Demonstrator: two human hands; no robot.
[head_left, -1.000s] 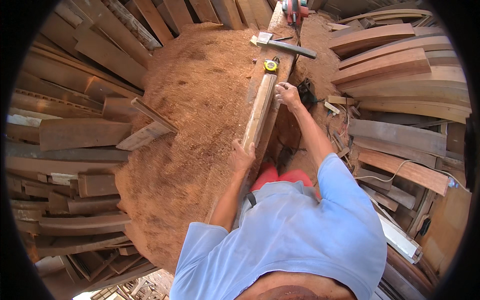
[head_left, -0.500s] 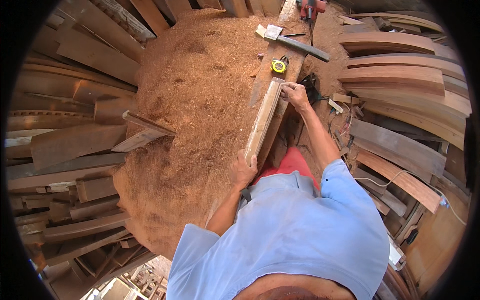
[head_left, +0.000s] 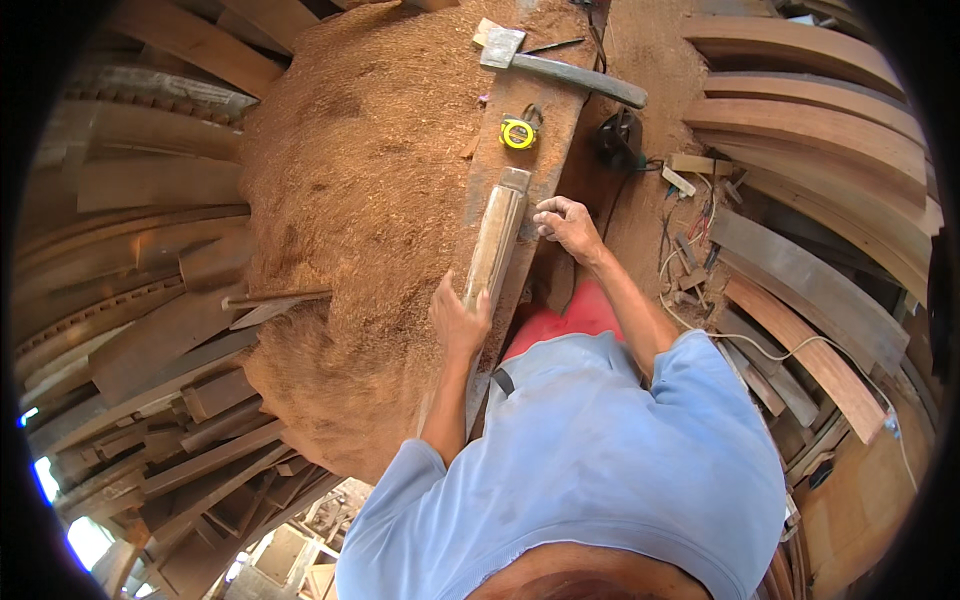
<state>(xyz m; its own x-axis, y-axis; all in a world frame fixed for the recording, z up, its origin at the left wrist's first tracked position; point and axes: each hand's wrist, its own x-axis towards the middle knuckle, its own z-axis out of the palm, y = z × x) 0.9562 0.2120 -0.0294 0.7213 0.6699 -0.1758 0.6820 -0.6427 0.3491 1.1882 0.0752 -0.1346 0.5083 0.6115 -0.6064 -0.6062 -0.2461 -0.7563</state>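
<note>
A long, narrow wooden piece (head_left: 492, 235) lies lengthwise on a dusty plank bench (head_left: 545, 120). My left hand (head_left: 460, 315) grips the near end loosely, fingers along its left side and thumb on the right. My right hand (head_left: 568, 228) is just right of the far end, fingers loosely bent and apart, holding nothing. Beyond the piece are a yellow tape measure (head_left: 518, 133) and a hammer (head_left: 580, 82) with a broad head and dark handle, beside a thin dark stick (head_left: 555, 45).
A heap of sawdust (head_left: 350, 150) lies left of the bench. Stacked boards (head_left: 160, 170) line the left side, more planks (head_left: 800, 120) the right. A black tool (head_left: 617, 140), wood offcuts (head_left: 690, 165) and loose cables (head_left: 780, 358) are right of the bench.
The view has shifted. My right hand has let go of the wooden piece's far end and drawn slightly rightward. My left hand's fingers have straightened a little at the near end.
</note>
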